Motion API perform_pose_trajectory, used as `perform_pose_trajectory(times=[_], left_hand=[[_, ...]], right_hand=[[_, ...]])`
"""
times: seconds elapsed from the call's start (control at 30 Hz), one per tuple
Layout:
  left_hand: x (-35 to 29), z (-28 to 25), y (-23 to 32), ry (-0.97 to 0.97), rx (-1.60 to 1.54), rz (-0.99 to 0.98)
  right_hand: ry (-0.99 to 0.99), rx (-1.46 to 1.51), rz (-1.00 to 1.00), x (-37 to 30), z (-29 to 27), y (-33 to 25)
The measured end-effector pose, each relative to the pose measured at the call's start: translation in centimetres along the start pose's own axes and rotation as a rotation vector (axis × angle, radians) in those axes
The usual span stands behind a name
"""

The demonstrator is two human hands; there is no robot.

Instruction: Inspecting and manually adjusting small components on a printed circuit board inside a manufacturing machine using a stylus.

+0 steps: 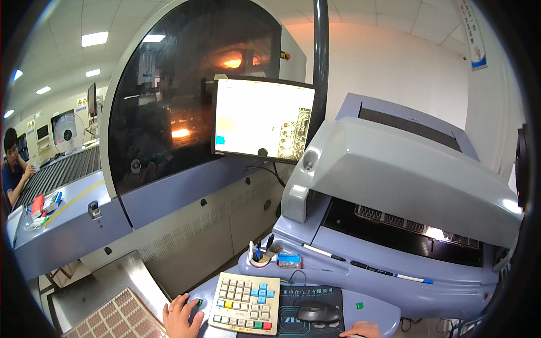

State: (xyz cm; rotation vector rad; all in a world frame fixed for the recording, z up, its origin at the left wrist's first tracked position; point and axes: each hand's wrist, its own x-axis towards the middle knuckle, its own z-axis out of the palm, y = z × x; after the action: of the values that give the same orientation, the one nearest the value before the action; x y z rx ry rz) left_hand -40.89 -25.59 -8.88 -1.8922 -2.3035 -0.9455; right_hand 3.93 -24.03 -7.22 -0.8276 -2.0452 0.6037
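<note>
My left hand (179,316) rests at the lower edge with its fingers spread, a fingertip on a small green button (199,302) just left of a beige keypad (245,302) with coloured keys. Only the top of my right hand (360,330) shows at the bottom edge, on a dark mouse mat (315,296), just right of a black mouse (317,311). Whether that hand holds anything is hidden. A lit monitor (262,119) stands above the desk.
A grey machine with a raised hood (394,169) fills the right, pens (389,273) lying on its ledge beside a pen cup (259,256). A panel of circuit boards (121,318) lies on a steel shelf, lower left. Another person (11,163) sits far left by a conveyor.
</note>
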Motion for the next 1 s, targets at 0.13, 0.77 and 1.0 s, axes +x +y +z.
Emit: perform_pose_trajectory(times=[0.13, 0.77, 1.0], left_hand=[[0.2, 0.1, -0.2, -0.017, 0.024, 0.004], [-0.1, -0.3, 0.3, 0.010, 0.102, 0.037], [-0.1, -0.3, 0.3, 0.002, 0.042, 0.003]], right_hand=[[0.026, 0.016, -0.025, 0.3, 0.1, -0.1], [0.063, 0.013, -0.055, 0.4, 0.2, -0.6], [0.051, 0.015, -0.027, 0.3, 0.3, -0.4]])
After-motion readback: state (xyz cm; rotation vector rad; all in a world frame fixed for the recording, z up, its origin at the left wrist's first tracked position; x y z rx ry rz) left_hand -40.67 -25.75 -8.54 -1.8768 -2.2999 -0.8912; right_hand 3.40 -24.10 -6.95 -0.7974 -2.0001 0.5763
